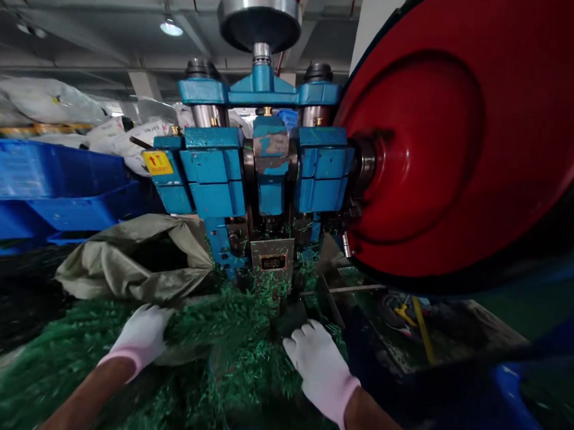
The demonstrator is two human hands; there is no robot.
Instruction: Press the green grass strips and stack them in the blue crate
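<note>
My left hand [141, 338], in a white glove with a pink cuff, rests at the edge of a heap of small green plastic pieces [225, 363], its fingertips buried among them. A woven grey-green sack [134, 263] lies just beyond it, with its mouth folded open. My right hand [320, 370], gloved the same way, lies flat with its fingers apart on the green pieces. It is close to a dark metal plate [290, 318] below the front of a blue press machine [213, 175]. Nothing shows in that hand.
A large red flywheel [425, 144] fills the upper right, beside the press. Blue plastic crates [52, 188] stand at the left, and white bulging sacks [50, 100] are piled behind them. A blue container rim [511, 392] shows at the lower right.
</note>
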